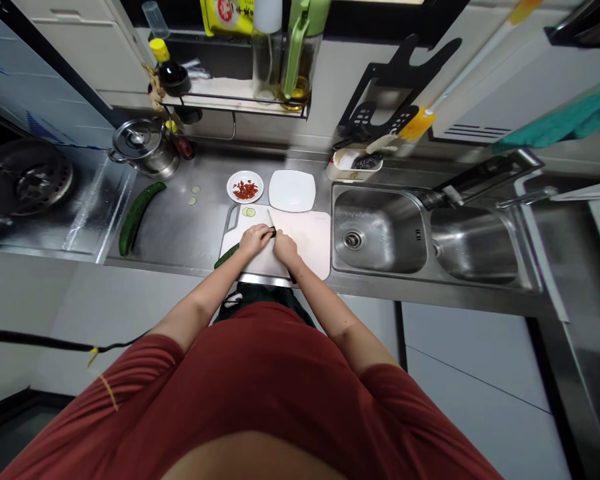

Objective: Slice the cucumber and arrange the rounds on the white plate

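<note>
Dark green and long, one cucumber lies slantwise on the white rectangular cutting board, near its left edge. The left hand is pressed over the cucumber, with its fingers bent near the end. The right hand is closed around a knife with thin metal blade, which points away from the person. Pale green round slices rest on the board. Behind it, on the steel surface, stand a round white plate with red pieces and an empty white square plate.
</note>
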Available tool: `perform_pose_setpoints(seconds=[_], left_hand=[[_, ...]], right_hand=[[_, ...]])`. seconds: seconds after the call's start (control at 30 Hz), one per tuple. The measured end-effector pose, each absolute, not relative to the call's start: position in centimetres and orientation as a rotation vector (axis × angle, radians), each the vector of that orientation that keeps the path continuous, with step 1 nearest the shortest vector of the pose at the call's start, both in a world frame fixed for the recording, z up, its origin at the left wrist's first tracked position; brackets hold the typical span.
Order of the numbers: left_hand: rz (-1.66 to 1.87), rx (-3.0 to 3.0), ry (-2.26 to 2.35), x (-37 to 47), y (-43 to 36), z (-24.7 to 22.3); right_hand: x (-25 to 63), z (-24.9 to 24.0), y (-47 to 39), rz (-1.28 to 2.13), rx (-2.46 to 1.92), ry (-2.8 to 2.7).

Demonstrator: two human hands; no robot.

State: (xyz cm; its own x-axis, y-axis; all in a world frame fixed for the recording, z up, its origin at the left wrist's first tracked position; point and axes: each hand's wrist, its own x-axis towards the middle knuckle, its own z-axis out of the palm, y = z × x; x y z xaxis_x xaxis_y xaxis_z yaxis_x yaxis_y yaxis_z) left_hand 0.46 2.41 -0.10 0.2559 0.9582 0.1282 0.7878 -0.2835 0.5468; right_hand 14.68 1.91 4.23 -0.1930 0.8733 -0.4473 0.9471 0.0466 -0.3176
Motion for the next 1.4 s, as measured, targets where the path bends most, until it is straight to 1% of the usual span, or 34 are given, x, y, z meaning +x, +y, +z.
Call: perform_pose_setpoints(seconds=[0.53,1.1,1.4], left_hand=[[0.669,2.159,1.585,0.5,2.0,-0.3],[0.663,2.177,1.587,0.4,2.0,-0.6],[0.674,2.178,1.577,0.4,2.0,-0.4]], right_hand=[[16.1,4.3,-1.6,-0.807,1.899,2.094],[14.5,3.9,2.1,-0.861,1.952,2.142],[15.6,3.9,0.1,-0.847,1.917,2.125]])
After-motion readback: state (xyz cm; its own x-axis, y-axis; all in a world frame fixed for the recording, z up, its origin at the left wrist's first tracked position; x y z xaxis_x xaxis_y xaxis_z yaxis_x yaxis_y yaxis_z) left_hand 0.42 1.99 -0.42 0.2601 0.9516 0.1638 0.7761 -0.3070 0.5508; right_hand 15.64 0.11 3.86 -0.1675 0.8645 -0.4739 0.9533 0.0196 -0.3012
